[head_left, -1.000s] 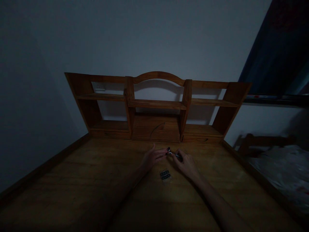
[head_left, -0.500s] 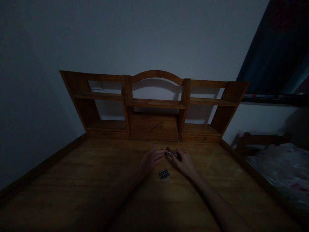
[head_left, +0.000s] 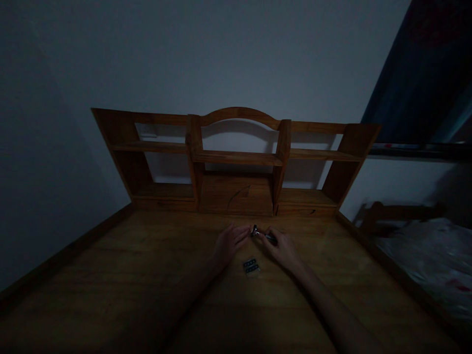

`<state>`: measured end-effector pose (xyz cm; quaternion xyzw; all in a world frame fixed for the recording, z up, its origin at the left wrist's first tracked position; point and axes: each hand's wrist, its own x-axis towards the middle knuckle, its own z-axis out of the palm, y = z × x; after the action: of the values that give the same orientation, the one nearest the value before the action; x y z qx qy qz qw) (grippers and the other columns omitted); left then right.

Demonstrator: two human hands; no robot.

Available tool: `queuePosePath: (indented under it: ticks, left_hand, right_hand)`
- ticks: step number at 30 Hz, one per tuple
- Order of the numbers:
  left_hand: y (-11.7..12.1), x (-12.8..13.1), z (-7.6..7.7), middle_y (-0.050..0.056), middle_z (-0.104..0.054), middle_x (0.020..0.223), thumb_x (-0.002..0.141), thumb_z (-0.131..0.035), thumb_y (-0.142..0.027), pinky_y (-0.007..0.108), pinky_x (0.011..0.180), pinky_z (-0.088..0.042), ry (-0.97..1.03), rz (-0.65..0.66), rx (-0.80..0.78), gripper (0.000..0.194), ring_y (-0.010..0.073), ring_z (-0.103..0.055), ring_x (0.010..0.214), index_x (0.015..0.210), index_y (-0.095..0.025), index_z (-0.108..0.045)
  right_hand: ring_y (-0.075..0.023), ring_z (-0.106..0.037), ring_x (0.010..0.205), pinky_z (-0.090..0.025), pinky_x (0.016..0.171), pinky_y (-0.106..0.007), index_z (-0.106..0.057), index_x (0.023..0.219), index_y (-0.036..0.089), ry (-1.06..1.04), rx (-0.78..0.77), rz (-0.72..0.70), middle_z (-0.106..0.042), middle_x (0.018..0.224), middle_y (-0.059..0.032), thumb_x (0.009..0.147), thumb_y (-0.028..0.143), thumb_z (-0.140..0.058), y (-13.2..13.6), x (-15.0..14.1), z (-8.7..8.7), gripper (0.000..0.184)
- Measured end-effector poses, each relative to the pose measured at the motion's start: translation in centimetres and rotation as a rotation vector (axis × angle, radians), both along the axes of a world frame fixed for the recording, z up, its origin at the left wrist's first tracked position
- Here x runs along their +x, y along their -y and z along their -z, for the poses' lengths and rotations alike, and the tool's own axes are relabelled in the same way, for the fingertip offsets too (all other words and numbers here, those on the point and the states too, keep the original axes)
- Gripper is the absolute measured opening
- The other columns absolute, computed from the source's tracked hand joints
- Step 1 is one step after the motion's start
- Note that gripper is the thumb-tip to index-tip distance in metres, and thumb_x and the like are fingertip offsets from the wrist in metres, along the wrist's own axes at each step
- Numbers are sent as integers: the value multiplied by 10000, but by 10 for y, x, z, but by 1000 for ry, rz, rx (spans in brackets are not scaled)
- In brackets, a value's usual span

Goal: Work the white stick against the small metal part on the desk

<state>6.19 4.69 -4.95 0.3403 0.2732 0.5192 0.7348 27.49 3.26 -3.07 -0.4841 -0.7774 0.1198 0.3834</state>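
My right hand (head_left: 283, 249) is closed round the dark handle of a razor (head_left: 255, 230), whose head points left and away from me. Just left of that head, my left hand (head_left: 229, 242) has its fingers stretched out and nothing visible in them; a small gap seems to part its fingertips from the razor. Between my wrists, on the wooden desk, lies a small clear pack (head_left: 251, 266) with two rows of dark pieces that look like razor cartridges. Dim light hides fine detail.
A wooden shelf unit (head_left: 238, 158) with several compartments and low drawers stands along the back of the desk (head_left: 110, 275). Raised edges run down both sides. At the right are a bed with bundled plastic (head_left: 435, 260) and a dark curtain (head_left: 416, 83).
My left fingers have drawn slightly left, off the razor head, which now shows more fully. The right hand and the clear pack stay almost where they were.
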Motion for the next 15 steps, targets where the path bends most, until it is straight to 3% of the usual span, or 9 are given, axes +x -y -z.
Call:
queuePosePath:
  ticks: [4,7,15]
  left_hand:
    - [-4,-1,8,144,-617,1344,901,-561,-318,438,1178,-285,-88,-15,59,307,267,-538,1287,1111,-144,-702]
    - [-3,1,11,141,-645,1303,833,-642,-223,459,1157,-326,-108,41,134,307,262,-604,1202,1128,-158,-698]
    - [6,7,10,141,-681,1239,772,-771,-274,426,1121,-393,-183,78,189,389,269,-630,1165,1133,-144,-712]
  right_hand:
    - [-154,-609,609,-396,582,-237,-645,842,203,-35,-45,-76,-662,688,-1,933,536,-518,1,-1,1,368]
    - [-146,-595,629,-401,602,-237,-655,845,195,-58,-70,-119,-664,716,0,941,529,-511,0,-1,2,376]
    - [-139,-575,626,-390,604,-238,-636,816,196,-70,-78,-141,-636,695,10,952,519,-503,0,0,2,375]
